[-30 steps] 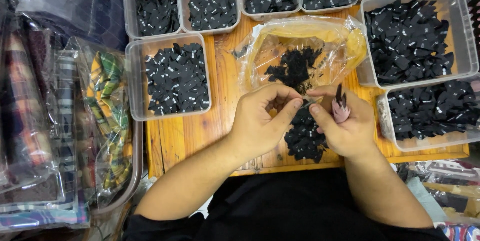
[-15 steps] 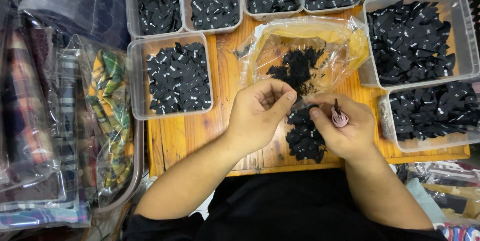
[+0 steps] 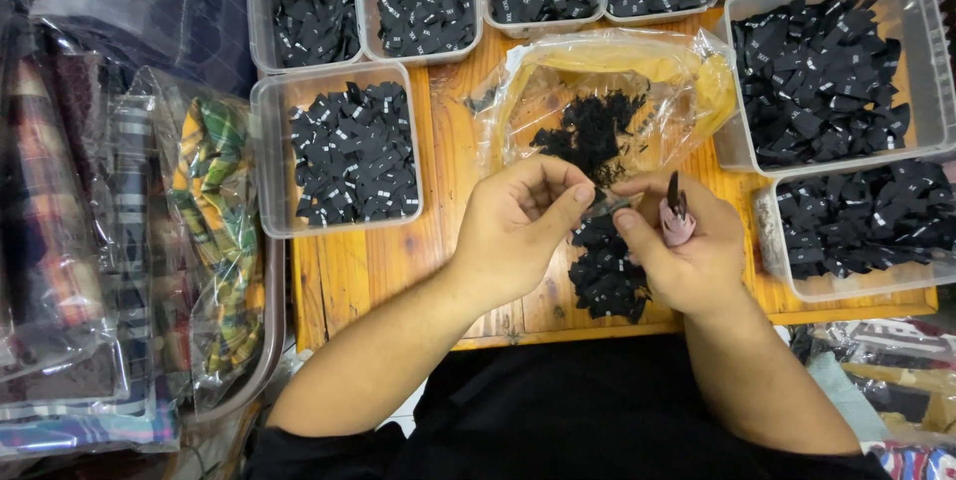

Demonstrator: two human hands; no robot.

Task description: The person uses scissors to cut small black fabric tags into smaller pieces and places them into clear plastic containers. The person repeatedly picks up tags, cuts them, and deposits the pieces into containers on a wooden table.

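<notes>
A small label pinched between two hands above a wooden board.

The label [image 3: 604, 206] is gripped by left hand [image 3: 518, 231] and right hand [image 3: 687, 251] fingertips, held over the loose pile [image 3: 607, 276] (snips [image 3: 676, 216] are kept tucked in the right palm, ready), with sorting tubs [image 3: 344, 151] within reach.

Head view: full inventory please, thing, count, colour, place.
clear plastic tubs of small black fabric labels: at least eight in view, some cut by the frame, along top, left and right of board
crinkled clear plastic bag: one, yellowish tint, loose black labels inside, board centre
loose heap of black labels: one, black, under the hands
wooden board: one, orange-brown
bagged plaid fabrics: several, green, yellow, striped, far left
pink-handled small tool: one, in right hand
left hand: pinching a small strip
right hand: pinching the same strip
</notes>
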